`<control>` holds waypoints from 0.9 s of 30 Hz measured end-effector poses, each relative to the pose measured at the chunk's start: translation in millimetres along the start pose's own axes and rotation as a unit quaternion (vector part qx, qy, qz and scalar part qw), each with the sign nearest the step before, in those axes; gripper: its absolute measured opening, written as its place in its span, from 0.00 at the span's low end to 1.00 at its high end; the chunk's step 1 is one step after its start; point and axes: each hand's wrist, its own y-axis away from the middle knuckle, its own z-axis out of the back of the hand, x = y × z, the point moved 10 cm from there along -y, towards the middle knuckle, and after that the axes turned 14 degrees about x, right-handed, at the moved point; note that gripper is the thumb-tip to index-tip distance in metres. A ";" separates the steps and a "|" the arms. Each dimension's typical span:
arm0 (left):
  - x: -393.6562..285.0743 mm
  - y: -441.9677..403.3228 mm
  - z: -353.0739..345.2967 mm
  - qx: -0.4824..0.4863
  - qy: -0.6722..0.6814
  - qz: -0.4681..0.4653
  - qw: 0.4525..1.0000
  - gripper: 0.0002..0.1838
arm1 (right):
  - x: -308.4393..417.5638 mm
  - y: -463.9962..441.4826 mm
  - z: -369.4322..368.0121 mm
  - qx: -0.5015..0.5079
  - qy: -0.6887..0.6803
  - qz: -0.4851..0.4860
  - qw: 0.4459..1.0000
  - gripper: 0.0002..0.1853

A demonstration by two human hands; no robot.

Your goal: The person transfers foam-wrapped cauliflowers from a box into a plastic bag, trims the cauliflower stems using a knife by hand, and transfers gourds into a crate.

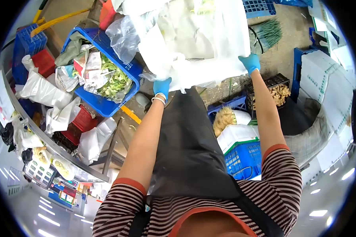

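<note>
A large white foam box [217, 71] with its open side facing me fills the top middle of the view. Inside it, a pale sheet and a few light green bits show. My left hand [162, 87], in a blue glove, is closed on the near left corner. At the near right corner, my right hand [250, 63], also blue-gloved, grips the box's edge; its fingertips are partly hidden. Clear plastic film [124, 39] bunches along the box's left side.
On the left, a blue crate [136, 75] holds leafy trimmings and newspaper. A black crate of ginger [279, 94] and a blue basket [241, 160] stand right of my apron. Green stalks [269, 31] lie farther back. A metal-edged table [73, 158] curves along the left.
</note>
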 end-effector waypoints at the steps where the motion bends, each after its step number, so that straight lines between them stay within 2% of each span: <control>1: -1.1 -4.9 1.7 -0.018 -0.088 0.024 0.996 0.18 | -4.7 -6.5 -1.9 -0.016 -0.005 0.012 1.000 0.34; 3: -6.3 -8.3 2.6 -0.053 -0.256 0.068 0.963 0.17 | -10.5 -10.7 -3.4 -0.049 -0.011 0.039 0.998 0.32; 4: 0.7 -4.4 6.7 -0.083 -0.207 0.089 0.971 0.16 | -0.8 6.6 8.9 -0.074 0.032 0.002 0.997 0.32; 7: 1.9 -12.2 13.1 0.011 -0.376 0.090 0.922 0.15 | 18.6 18.4 14.0 0.010 0.027 0.035 0.999 0.36; 8: -12.8 -9.4 27.8 0.036 -0.510 0.032 0.859 0.16 | 34.9 34.7 21.5 -0.025 0.063 0.049 0.996 0.34; 10: -72.0 15.0 55.1 0.051 -0.585 -0.022 0.809 0.14 | 58.5 66.3 23.3 0.001 0.042 0.062 0.997 0.31; 11: -86.7 20.0 92.3 0.009 -0.465 0.039 0.884 0.14 | 64.7 79.3 24.7 0.009 0.036 0.062 0.997 0.31; 12: -105.7 33.3 125.2 -0.039 -0.362 0.090 0.927 0.18 | 71.3 92.0 27.6 0.028 0.000 0.076 0.997 0.30; 13: -139.1 43.4 139.1 -0.006 -0.367 0.088 0.926 0.22 | 79.4 105.1 32.5 0.048 -0.033 0.091 0.994 0.29; 14: -159.3 41.5 153.2 -0.003 -0.428 0.040 0.903 0.20 | 89.5 119.1 38.4 0.069 -0.065 0.107 0.990 0.28; 15: -199.8 58.8 162.6 -0.004 -0.430 0.045 0.902 0.20 | 103.5 135.7 47.9 0.104 -0.113 0.145 0.977 0.27; 16: -227.8 65.5 168.6 0.011 -0.429 -0.002 0.903 0.20 | 115.7 154.0 60.6 0.142 -0.160 0.181 0.960 0.25; 17: -267.1 82.6 154.8 0.068 -0.531 -0.086 0.840 0.21 | 129.4 169.1 71.1 0.181 -0.207 0.216 0.937 0.24; 19: -269.8 73.8 166.8 0.080 -0.557 -0.076 0.823 0.23 | 129.9 179.5 79.0 0.249 -0.259 0.126 0.925 0.21; 20: -257.0 77.8 176.9 0.080 -0.519 -0.011 0.851 0.24 | 133.6 183.0 81.8 0.271 -0.240 0.115 0.925 0.22; 21: -251.8 91.6 180.4 0.080 -0.480 0.051 0.872 0.26 | 134.8 188.8 81.9 0.256 -0.213 0.125 0.935 0.22; 24: -238.3 123.2 182.3 0.027 -0.453 0.022 0.891 0.26 | 133.2 189.3 70.5 0.220 -0.099 0.173 0.955 0.20; 27: -218.9 155.0 191.2 0.011 -0.405 0.056 0.912 0.26 | 125.3 213.8 61.4 0.167 -0.130 0.180 0.961 0.20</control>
